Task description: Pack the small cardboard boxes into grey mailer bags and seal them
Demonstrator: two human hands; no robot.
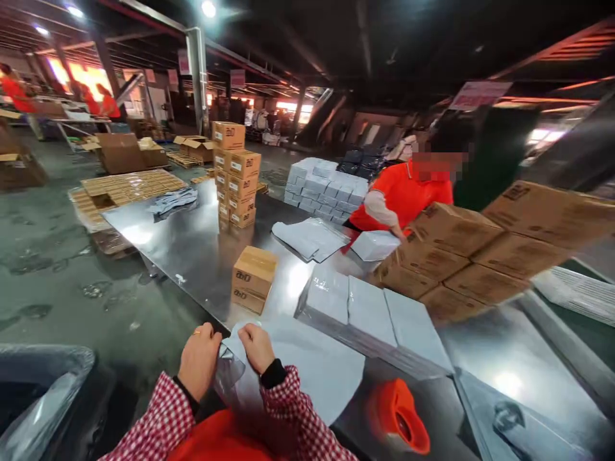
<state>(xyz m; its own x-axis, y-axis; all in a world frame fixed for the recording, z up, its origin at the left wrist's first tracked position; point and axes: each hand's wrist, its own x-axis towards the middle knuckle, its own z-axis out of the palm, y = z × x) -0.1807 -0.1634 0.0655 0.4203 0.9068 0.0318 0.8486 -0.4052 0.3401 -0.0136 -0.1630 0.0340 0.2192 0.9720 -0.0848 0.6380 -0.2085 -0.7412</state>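
Both of my hands are closed on the mouth of a pale grey-white plastic mailing bag point(317, 362) at the table's near edge. My left hand point(200, 360) grips its left side, and my right hand point(257, 349) pinches the rim a short way to the right. Between them the opening shows a shiny, greyish inside. The rest of the bag lies flat to the right on the metal table. Just beyond my hands stand small brown cartons point(254, 278), one on another. Wrapped white packages point(369, 310) sit in a row to the right of the bag.
An orange tape dispenser point(401, 413) rests near the front right. Flat bags point(312, 238) and a tall carton stack point(236, 176) stand farther back on the metal table point(185, 246). A co-worker point(403, 192) handles a white package beside large stacked cartons point(480, 256). A lined bin point(43, 397) is at lower left.
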